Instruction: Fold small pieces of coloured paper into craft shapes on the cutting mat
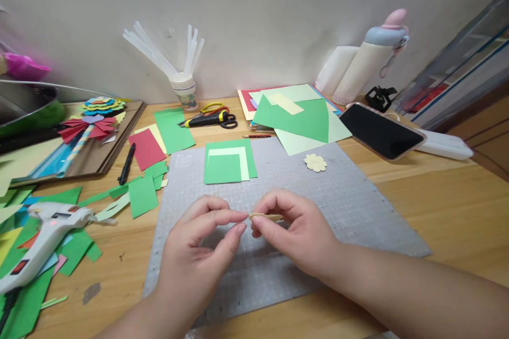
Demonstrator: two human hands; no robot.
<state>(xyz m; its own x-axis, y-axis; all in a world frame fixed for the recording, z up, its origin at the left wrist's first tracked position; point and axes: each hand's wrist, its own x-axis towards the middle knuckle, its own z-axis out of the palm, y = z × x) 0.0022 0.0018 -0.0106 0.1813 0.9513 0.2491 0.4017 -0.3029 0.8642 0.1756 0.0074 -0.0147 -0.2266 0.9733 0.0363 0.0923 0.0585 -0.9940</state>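
Observation:
My right hand pinches a small pale yellow paper piece between thumb and fingers, above the grey cutting mat. The piece is seen nearly edge-on, so its outline is partly hidden. My left hand is just left of it, thumb and index finger apart; the index fingertip reaches the piece's left end, and I cannot tell whether it touches. A pale yellow paper flower lies flat on the mat, beyond my right hand. Stacked green and pale squares of paper lie at the mat's far edge.
At left, a white glue gun rests on green paper scraps. Behind are a black pen, a box cutter, scissors and paper cups with white sticks. Paper sheets, a phone and a bottle stand right.

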